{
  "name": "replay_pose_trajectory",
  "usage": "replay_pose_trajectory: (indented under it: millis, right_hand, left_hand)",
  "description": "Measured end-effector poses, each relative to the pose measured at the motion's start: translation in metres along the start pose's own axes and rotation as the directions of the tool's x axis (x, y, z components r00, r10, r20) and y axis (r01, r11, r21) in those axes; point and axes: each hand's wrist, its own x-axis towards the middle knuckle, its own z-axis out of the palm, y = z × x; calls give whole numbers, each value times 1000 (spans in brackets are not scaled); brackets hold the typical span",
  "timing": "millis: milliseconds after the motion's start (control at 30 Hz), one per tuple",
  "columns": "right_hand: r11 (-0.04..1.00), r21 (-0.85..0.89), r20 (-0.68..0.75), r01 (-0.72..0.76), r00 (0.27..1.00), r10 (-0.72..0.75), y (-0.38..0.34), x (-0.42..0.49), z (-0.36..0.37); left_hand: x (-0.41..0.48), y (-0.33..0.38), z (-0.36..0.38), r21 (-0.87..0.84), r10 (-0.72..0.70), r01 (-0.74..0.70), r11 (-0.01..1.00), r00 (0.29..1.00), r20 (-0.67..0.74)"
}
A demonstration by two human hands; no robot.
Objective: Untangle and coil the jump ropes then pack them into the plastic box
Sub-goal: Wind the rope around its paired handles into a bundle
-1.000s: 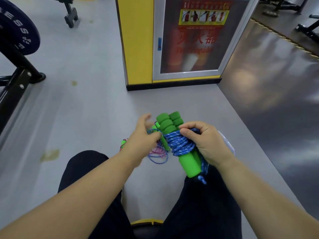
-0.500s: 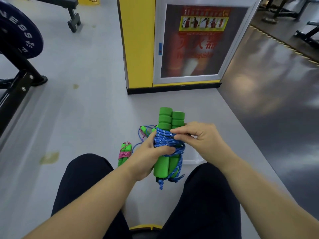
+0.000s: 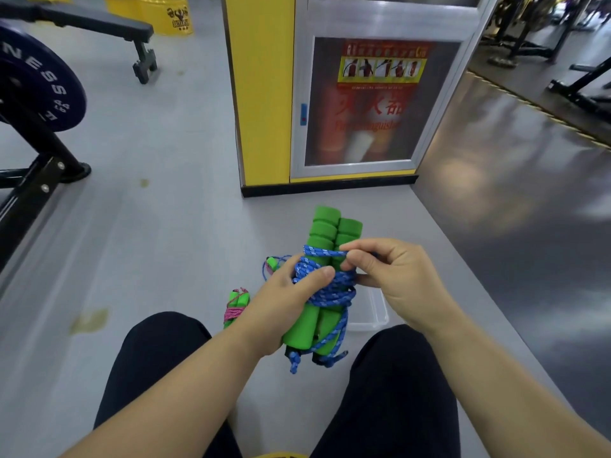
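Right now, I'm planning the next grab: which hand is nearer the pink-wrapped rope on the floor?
Left. The left hand grips the blue-wrapped handles just right of the pink-wrapped rope; the right hand pinches blue cord farther right.

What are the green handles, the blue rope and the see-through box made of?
The ribbed green jump-rope handles look like soft matte foam: dull, with rounded segments. The blue speckled rope looks like braided cord, maybe nylon; its weave shows. The clear box looks like glossy plastic; you can see through it.
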Motion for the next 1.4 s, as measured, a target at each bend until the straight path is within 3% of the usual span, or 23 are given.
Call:
replay_pose_trajectory:
  millis: [133, 233, 267, 333, 433, 467, 567, 633, 833, 900, 1133, 1400]
  right_hand:
    - [998, 55, 23, -34, 999, 33, 1, -6, -2]
    - [988, -100, -32, 121, 992, -125, 0, -8, 1]
    - [942, -242, -53, 231, 967, -250, -1, -9, 2]
    - [735, -518, -25, 438, 851, -525, 0, -9, 2]
    - [434, -743, 80, 509, 712, -697, 7, -10, -4]
    - [424, -753, 79, 503, 709, -701, 8, -10, -6]
    - [541, -680, 23, 495, 751, -659, 4, -12, -8]
    - [548, -662, 59, 511, 765, -641, 2, -9, -9]
    - [307, -751, 372, 585, 759, -535, -1, 0, -16]
    - [277, -757, 428, 591, 770, -473, -2, 2, -17]
    - [442, -708, 399, 551, 828, -395, -4, 9, -20]
    - [193, -784, 463, 590, 763, -451, 10, 15, -6]
  left_hand:
    - [-3, 1, 0, -7, -21, 21, 1000, 1000, 23]
    - [-4, 2, 8, -64, -33, 31, 997, 999, -17]
    - [-3, 3, 11, -71, -31, 28, 997, 999, -39]
    - [-1, 6, 14, -50, -15, 10, 999, 996, -91]
    - [0, 6, 15, 31, 27, -24, 999, 993, -118]
    - [-1, 5, 15, 37, 31, -27, 999, 993, -118]
    - [-3, 6, 17, -2, 19, -20, 1000, 996, -87]
    - [-3, 7, 15, -16, 34, -35, 999, 998, -44]
    - [-3, 5, 10, -3, 29, -30, 1000, 997, -65]
    - [-3, 3, 10, 17, 30, -29, 999, 997, -77]
    - [-1, 3, 10, 63, -11, 18, 998, 995, -103]
    - [1, -2, 12, 197, -9, 47, 979, 982, -187]
